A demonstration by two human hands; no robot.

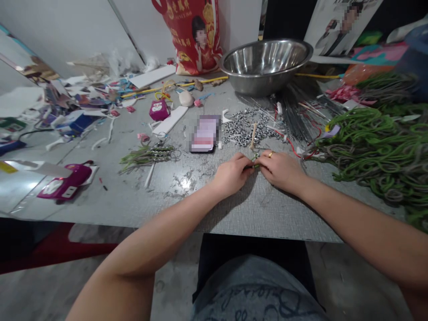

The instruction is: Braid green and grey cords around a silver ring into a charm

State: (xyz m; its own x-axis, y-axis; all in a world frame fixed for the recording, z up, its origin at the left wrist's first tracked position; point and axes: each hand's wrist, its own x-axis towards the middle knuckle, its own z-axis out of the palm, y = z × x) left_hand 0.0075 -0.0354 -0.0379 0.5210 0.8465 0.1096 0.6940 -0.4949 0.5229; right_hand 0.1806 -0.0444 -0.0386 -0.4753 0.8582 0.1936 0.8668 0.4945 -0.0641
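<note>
The left hand point(236, 171) and right hand point(281, 170) pinch a small green cord point(257, 166) between nearly closed fingertips, low over the surface point(187, 209), just short of the loose silver beads point(242, 122). A slack pinch could lose the cord; a forward nudge could scatter the beads.

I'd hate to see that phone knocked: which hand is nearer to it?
Left. The left hand is to the near right of the phone, not touching it; the right hand is farther right, beyond the left.
</note>
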